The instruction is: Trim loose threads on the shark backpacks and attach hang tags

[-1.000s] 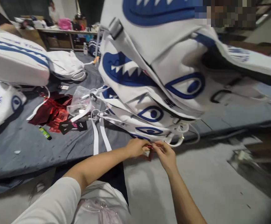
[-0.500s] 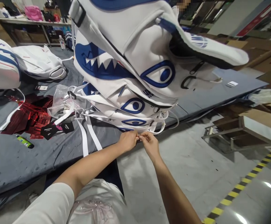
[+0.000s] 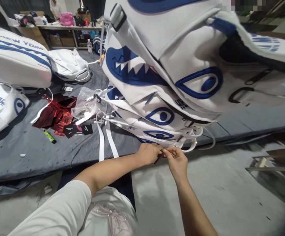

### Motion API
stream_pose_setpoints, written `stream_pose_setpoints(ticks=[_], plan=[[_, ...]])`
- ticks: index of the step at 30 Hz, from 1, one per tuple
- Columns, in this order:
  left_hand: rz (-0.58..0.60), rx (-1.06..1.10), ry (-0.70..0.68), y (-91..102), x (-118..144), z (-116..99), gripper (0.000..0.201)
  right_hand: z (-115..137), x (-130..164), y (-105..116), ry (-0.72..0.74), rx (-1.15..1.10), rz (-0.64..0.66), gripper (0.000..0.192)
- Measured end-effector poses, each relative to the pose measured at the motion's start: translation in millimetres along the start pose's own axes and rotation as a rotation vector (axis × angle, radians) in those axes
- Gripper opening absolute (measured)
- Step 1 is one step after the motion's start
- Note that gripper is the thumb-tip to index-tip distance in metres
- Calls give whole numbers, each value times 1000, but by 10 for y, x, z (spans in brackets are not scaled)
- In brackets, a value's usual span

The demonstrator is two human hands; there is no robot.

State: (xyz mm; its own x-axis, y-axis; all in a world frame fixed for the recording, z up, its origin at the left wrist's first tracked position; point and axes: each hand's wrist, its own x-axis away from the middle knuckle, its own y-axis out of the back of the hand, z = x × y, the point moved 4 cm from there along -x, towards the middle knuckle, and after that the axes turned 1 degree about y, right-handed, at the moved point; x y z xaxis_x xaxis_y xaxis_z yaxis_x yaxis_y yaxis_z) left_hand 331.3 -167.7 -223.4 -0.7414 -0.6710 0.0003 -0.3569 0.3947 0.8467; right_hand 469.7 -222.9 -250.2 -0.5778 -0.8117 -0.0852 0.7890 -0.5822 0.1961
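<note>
A tall stack of white backpacks (image 3: 130,108) with blue shark teeth and eye patches stands at the table's front edge. Just below its lowest bag, my left hand (image 3: 149,154) and my right hand (image 3: 178,162) meet with fingertips pinched together. A small dark red tag (image 3: 158,159) peeks out beneath the fingers, mostly hidden by them. Both hands look closed on it or on its cord, which is too small to make out. White cords (image 3: 193,141) loop from the bags right above my right hand.
On the grey-covered table (image 3: 59,154) lie a pile of shiny red tags (image 3: 57,114), black cards (image 3: 77,130), a clear plastic bag (image 3: 83,101) and a green tube (image 3: 49,136). More white backpacks (image 3: 17,59) sit at left. A metal frame (image 3: 262,164) stands on the floor at right.
My view has swung left, so the stack and hands appear further right and more bags show at left. The hands stay pinched together; a dark red tag now shows below them.
</note>
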Motion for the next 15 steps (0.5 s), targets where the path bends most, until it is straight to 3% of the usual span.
stream_pose_setpoints(ticks=[7,10,12,15], plan=[[-51,65,17,15,16,35,28,1,3,-88,10,51,-8,44],[-90,120,24,63,130,66,27,127,51,20,130,256,-25,40],[-216,226,92,145,258,165,27,232,53,173,303,474,-88,38],[-573,459,382,312,474,472,45,243,-34,345,564,774,-120,39]])
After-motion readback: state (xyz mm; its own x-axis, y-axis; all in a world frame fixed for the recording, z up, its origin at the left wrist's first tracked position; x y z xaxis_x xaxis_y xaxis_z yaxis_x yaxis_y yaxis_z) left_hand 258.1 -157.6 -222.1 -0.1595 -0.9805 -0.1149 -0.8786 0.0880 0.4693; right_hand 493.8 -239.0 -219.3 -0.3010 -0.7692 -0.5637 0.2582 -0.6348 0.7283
